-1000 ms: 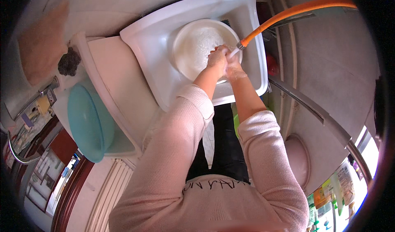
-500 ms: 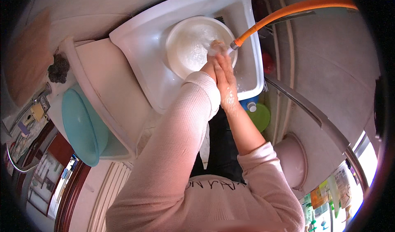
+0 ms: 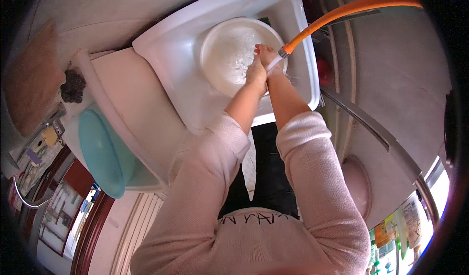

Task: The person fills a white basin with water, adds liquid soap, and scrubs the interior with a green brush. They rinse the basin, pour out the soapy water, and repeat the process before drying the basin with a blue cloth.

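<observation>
My left hand [image 3: 256, 74] and my right hand [image 3: 267, 55] are close together over a round white basin [image 3: 204, 58]. Both are bare and wet, with nothing seen in them. The left fingers lie stretched against the right hand; the right fingers bend loosely, their tips toward the basin's middle. From the right, an orange hose [image 3: 337, 19] with a metal collar [image 3: 284, 52] points at my right wrist. A pale stream or spout leads from it between the wrists. Cloudy, bubbling water [image 3: 229, 55] fills much of the basin.
The basin stands in a white sink [image 3: 176, 70]. A teal basin [image 3: 100, 153] leans at the left beside a pale ledge [image 3: 137, 97]. At the right run a metal rail [image 3: 364, 119] and pipes, with a pinkish bucket [image 3: 356, 182] below. A dark scrubber-like clump [image 3: 72, 85] lies far left.
My hands have shifted from the right hand lying over the left to wrists side by side. The left forearm has drawn back left, and its sleeve sits higher. The view has shifted slightly.
</observation>
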Motion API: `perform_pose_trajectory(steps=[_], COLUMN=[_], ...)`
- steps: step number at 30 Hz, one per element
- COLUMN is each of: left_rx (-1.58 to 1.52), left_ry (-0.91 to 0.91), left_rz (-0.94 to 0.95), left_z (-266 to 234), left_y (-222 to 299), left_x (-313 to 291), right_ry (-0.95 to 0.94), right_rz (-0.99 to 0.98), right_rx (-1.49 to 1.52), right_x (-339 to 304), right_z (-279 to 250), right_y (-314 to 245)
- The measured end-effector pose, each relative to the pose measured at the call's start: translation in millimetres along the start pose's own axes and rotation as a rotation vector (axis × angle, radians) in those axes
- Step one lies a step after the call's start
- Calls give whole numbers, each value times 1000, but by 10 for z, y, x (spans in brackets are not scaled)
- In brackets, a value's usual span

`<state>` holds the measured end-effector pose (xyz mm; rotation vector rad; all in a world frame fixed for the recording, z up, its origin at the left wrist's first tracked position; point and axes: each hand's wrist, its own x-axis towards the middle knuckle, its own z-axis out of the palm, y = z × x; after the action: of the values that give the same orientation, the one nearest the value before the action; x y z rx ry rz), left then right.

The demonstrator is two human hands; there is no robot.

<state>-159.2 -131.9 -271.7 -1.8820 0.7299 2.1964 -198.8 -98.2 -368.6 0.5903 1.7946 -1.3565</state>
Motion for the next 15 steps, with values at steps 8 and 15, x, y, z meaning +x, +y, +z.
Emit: perform_pose_trajectory(steps=[8,15], left_rx=[43,-231], left_ry=[-126,-279], left_rz=[167,-34], left_z=[-143,-313], left_y=[-121,-135], left_x=[-491,86], right_ry=[105,74], right_rz=[-73,391], right_rx=[-76,300], right_x=[-250,-655], right_z=[183,78], right_y=[-135,-102])
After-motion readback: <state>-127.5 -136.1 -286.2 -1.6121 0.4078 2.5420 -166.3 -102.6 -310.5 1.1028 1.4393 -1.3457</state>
